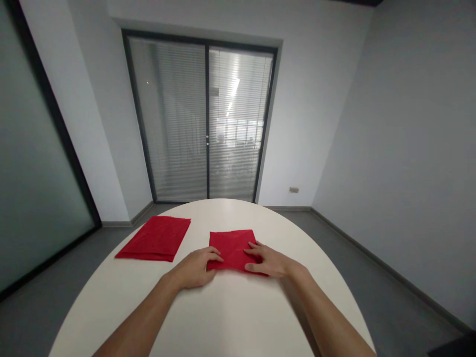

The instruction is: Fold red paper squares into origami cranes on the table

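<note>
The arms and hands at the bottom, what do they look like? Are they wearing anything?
The left grip and right grip are human hands with no gloves. The left forearm and right forearm are bare, with no sleeves or watch showing. Any ring is too small to tell.

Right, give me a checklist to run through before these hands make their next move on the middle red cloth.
1. Left hand at the left edge of the middle cloth: ok.
2. Right hand on its right side, fingers spread: ok.
3. Middle cloth on the table: ok.
4. Middle cloth apart from the left cloth: ok, table shows between them.
5. Middle cloth's whole outline in view: not ok, the hands cover parts.
6. Underside of the middle cloth smooth: cannot tell, hidden.
</note>
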`<state>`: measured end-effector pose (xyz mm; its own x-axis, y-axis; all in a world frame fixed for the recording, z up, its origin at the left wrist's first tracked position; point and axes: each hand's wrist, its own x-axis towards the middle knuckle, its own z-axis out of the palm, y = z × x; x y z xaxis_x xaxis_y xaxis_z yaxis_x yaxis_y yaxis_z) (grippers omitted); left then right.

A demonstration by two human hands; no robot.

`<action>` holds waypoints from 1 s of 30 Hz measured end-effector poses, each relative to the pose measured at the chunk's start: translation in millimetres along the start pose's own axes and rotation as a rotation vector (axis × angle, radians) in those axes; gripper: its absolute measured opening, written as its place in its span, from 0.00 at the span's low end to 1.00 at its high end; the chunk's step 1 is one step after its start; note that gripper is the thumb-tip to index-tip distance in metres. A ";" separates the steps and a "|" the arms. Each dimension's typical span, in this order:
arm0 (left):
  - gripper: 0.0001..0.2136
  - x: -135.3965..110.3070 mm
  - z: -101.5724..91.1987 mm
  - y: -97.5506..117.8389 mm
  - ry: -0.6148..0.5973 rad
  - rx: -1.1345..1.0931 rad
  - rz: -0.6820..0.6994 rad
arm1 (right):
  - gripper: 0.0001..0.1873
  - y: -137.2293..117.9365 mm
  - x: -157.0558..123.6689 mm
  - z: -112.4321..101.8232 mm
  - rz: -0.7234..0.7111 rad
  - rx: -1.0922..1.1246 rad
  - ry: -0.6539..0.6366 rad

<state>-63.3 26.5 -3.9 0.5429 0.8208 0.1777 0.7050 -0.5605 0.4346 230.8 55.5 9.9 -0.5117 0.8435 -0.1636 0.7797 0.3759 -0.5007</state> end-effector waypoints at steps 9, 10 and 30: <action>0.16 2.4 -3.0 -8.0 0.027 -0.097 -0.160 | 0.55 4.2 -7.0 -10.1 0.087 0.097 -0.114; 0.17 2.8 -2.5 -8.4 0.035 -0.088 -0.171 | 0.56 3.7 -7.8 -10.2 0.090 0.096 -0.118; 0.10 11.6 16.8 -19.7 0.271 0.026 -0.304 | 0.26 18.8 3.0 5.0 -0.067 0.248 0.277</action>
<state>-63.2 45.2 -25.2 0.1708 0.9469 0.2725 0.8278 -0.2879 0.4815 242.2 63.1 -4.2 -0.4148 0.9049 0.0956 0.6193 0.3578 -0.6989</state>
